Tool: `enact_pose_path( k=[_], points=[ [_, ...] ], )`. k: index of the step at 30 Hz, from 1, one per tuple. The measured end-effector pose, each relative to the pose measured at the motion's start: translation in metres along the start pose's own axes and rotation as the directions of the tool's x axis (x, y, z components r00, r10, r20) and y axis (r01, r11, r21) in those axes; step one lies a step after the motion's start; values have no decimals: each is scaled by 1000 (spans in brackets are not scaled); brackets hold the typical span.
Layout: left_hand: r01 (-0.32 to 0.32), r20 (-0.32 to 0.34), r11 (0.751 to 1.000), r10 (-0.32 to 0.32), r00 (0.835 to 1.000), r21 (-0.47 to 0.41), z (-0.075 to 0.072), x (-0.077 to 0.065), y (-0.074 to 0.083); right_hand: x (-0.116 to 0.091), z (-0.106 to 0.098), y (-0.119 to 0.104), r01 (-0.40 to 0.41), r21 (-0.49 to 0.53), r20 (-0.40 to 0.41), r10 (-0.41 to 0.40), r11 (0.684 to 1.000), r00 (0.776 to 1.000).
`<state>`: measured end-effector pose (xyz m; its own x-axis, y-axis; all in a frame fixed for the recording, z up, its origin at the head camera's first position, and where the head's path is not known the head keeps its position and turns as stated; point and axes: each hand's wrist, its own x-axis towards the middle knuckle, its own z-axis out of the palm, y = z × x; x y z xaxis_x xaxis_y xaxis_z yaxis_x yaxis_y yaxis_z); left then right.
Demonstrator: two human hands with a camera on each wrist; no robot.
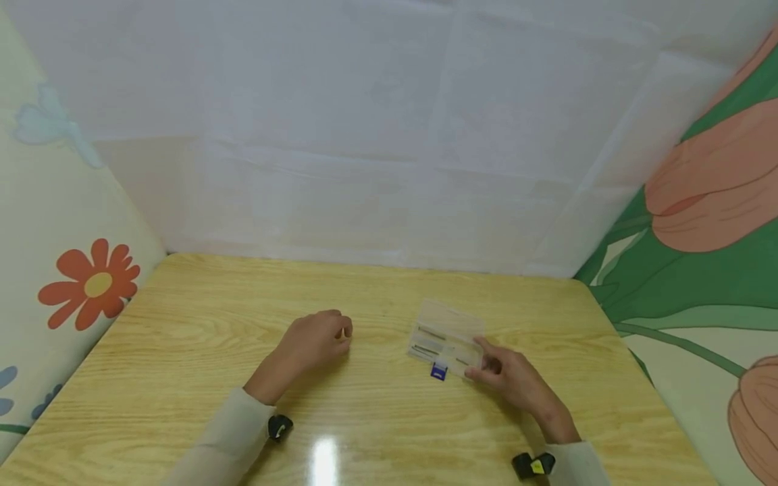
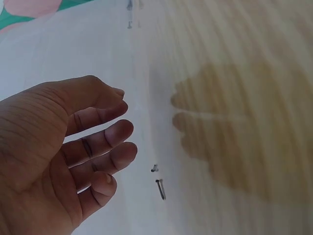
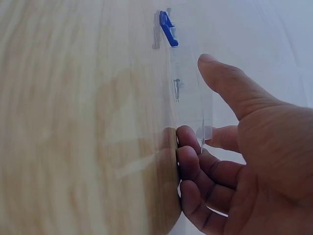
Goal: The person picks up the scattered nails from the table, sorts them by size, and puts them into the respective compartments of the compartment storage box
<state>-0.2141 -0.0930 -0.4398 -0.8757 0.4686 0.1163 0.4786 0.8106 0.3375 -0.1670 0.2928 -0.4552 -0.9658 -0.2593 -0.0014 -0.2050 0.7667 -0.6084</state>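
A clear plastic case (image 1: 446,317) with a blue latch (image 1: 438,371) sits at the middle right of the table, with several thin metal pieces (image 1: 427,349) inside. My right hand (image 1: 516,378) holds its right end, thumb at the near corner and a finger at the far one. In the right wrist view, more fingertips (image 3: 189,164) curl low beside the case's end. To the left of the case, my left hand (image 1: 319,337) hovers, fingers loosely bent and nothing in them. A small screw (image 2: 160,190) and a tinier metal piece (image 2: 154,168) appear past those fingers in the left wrist view.
The wood-grain table (image 1: 365,418) ends at a white sheet (image 1: 365,135) behind it. Walls printed with flowers (image 1: 91,283) stand at both sides. A bright light reflection lies near the front.
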Motion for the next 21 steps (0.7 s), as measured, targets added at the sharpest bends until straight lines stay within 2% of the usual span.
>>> enact_pose_path(
  k=[11,16,21],
  points=[
    [23,-5,999,-23,1000,35,-7,-12,-26,-1,0,0,-2,1,-4,2,1000,1000],
    [73,-7,997,-73,997,35,-12,-16,-37,-2,0,-1,12,-10,-7,-13,1000,1000],
    [88,-3,996,-88,996,30,-13,-17,-45,-1,0,0,28,-14,-1,-28,1000,1000]
  ],
)
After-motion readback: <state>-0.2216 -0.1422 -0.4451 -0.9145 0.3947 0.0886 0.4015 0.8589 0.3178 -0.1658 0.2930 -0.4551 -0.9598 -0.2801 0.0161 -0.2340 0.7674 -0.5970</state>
